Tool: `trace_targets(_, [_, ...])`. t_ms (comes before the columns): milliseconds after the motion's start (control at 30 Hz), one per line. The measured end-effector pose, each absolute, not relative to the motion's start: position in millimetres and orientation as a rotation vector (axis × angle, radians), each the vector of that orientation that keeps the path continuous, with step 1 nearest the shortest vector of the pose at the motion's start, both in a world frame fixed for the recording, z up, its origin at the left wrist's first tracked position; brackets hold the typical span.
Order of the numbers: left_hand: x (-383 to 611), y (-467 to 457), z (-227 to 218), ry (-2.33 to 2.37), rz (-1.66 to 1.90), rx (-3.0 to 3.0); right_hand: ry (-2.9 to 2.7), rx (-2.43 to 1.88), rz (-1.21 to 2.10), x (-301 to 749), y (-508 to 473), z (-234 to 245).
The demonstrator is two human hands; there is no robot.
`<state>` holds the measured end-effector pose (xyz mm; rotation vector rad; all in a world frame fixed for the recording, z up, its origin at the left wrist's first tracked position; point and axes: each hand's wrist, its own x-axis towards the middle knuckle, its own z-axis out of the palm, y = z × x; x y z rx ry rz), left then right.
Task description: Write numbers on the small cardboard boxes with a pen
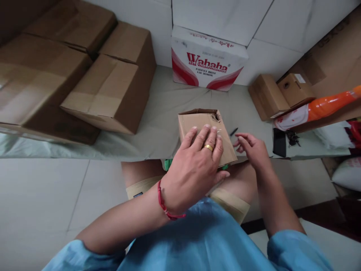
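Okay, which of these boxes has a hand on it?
The brown box directly in front of the person, its far right corner torn. The left hand lies flat on it; neither hand touches any other box.

Small carton (196,119): much of top face hidden under left hand (194,169), underside out of view; inside of torn corner too dark to read. Green bits (168,164) poking out below it: rest covered, perhaps one object. Orange bottle (324,108): cut off by right edge. Stacked cartons (42,71) at left: cut by edge, blurred. Big carton (329,56) at right: cut off, printing only partly seen. Wahaha box (208,67): smallest lettering illegible. White sack (348,174): cropped at right.
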<state>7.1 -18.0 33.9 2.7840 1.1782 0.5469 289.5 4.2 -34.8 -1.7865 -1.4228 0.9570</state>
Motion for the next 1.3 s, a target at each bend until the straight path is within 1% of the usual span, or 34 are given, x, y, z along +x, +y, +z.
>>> trace_targets(67, [13.1, -17.4, 34.3, 1.224, 0.548, 2.809, -1.565, -1.982, 0.761, 309.1, 34.7, -51.3])
trace_targets(167, [19.3, -18.1, 35.6, 1.249, 0.567, 2.848, -1.991, -2.276, 0.416, 322.0, 65.1, -71.5])
trace_targets(233, [20.2, -18.9, 36.0, 1.249, 0.594, 2.851, -2.233, -2.429, 0.264, 321.8, 75.7, -79.8])
trace_targets(300, [18.4, -20.0, 35.1, 1.239, 0.630, 2.835, -2.344, -2.517, 0.219, 318.5, 81.8, -84.7])
trace_targets(433, [11.7, -22.4, 29.7, 1.150, 0.698, 2.803, -2.390, -2.529, 0.186, 312.6, 87.5, -87.0])
trace_targets(600, [9.4, -22.8, 24.1, 1.092, 0.733, 2.767, -2.353, -2.517, 0.102, 314.4, 84.5, -76.2])
trace_targets(700, [10.0, -22.2, 24.1, 1.084, 0.704, 2.757, -1.960, -2.316, 0.204, 318.2, 81.9, -59.4])
trace_targets(833, [10.5, -21.9, 25.6, 1.088, 0.688, 2.745, -1.293, -1.629, 0.655, 308.5, 77.0, -21.5])
trace_targets(933, [10.9, -22.0, 26.0, 1.096, 0.686, 2.741, -1.105, -1.292, 0.953, 282.2, 67.3, 15.2])
trace_targets(1033, [11.0, -22.8, 25.2, 1.094, 0.707, 2.752, -1.153, -1.165, 1.048, 248.7, 55.9, 44.6])
trace_targets(1100, [10.6, -23.8, 24.5, 1.096, 0.719, 2.756, -1.216, -1.130, 1.077, 230.0, 51.8, 53.8])
trace_targets(1300, [9.4, -26.5, 24.3, 1.103, 0.733, 2.770, -1.258, -1.170, 1.055, 204.1, 59.6, 42.5])
